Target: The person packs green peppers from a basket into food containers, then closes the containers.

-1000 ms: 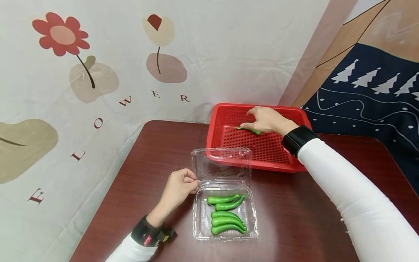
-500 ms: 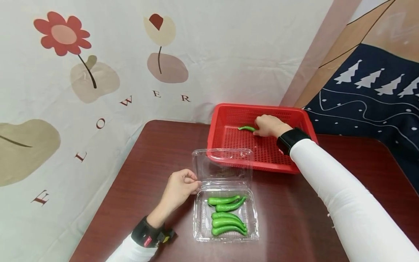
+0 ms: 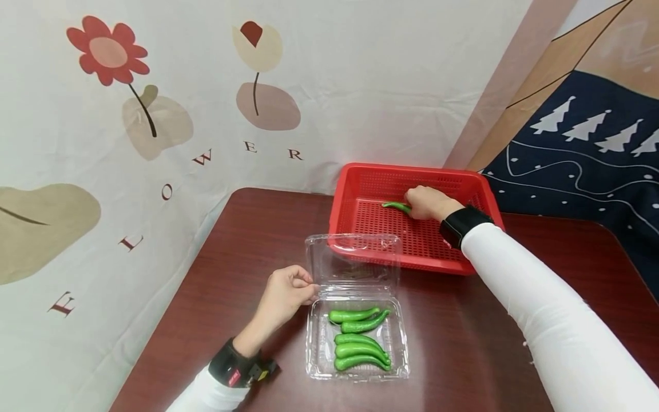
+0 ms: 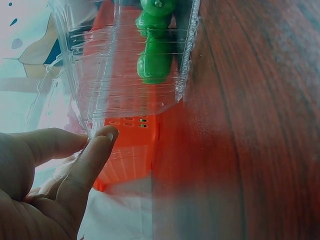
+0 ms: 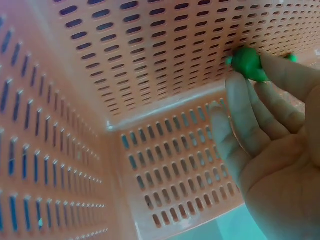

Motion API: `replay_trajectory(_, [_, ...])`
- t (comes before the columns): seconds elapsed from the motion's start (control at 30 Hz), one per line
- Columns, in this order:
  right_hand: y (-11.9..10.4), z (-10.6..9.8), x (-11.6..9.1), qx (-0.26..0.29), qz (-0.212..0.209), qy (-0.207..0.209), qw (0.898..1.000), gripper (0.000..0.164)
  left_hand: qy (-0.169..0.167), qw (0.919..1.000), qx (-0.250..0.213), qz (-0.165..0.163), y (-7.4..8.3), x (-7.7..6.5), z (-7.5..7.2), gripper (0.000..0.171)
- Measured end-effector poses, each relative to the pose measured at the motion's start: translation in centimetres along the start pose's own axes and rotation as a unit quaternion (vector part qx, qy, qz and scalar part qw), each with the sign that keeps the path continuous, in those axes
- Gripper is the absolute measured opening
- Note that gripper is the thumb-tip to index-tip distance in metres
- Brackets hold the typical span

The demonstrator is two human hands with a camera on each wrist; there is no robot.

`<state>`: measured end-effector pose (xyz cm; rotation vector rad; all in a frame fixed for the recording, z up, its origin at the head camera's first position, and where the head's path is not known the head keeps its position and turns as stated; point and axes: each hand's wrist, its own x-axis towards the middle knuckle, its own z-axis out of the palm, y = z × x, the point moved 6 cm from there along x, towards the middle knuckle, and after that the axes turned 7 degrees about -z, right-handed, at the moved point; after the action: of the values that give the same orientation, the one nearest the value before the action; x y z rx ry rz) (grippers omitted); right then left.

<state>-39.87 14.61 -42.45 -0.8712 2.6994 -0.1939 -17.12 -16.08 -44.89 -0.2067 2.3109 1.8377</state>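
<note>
In the red basket (image 3: 338, 217), my right hand (image 3: 429, 203) pinches a green chili pepper (image 3: 395, 206) by one end between thumb and fingers. The right wrist view has the pepper's rounded end (image 5: 248, 64) at the fingertips, low by the perforated floor. My left hand (image 3: 285, 294) pinches the edge of a clear plastic clamshell box (image 3: 312, 349) near its hinge, on the left side. Its lid (image 3: 355, 266) stands raised and overlaps the basket's front rim in the head view. Inside the box several green chili peppers (image 3: 360, 349) lie side by side.
Box and basket stand on a dark red-brown table (image 3: 257, 229), the basket at the back behind the box. A printed white cloth (image 3: 386, 86) hangs behind the table. To the right is a navy cloth with white trees (image 3: 582, 149).
My right hand has come down onto the right end of the chili pepper in the basket, its fingers closing from a spread pose. My left hand and the box have stayed put.
</note>
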Motion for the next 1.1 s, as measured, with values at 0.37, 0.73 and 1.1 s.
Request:
replay_trajectory(0.37, [1.4, 0.9, -1.3, 0.027, 0.040, -0.033, 0.998, 0.015, 0.001, 0.9999, 0.010, -0.003, 0.3, 0.0, -0.2, 0.016])
replay_trajectory(0.73, [0.9, -0.7, -2.3, 0.035, 0.012, 0.013, 0.999, 0.015, 0.003, 0.9999, 0.009, -0.008, 0.0, 0.1, -0.1, 0.016])
replay_trajectory(1.1, [-1.2, 0.1, -2.8, -0.123, -0.144, 0.047, 0.981, 0.020, 0.001, 1.0000, 0.007, -0.005, 0.0, 0.0, -0.1, 0.016])
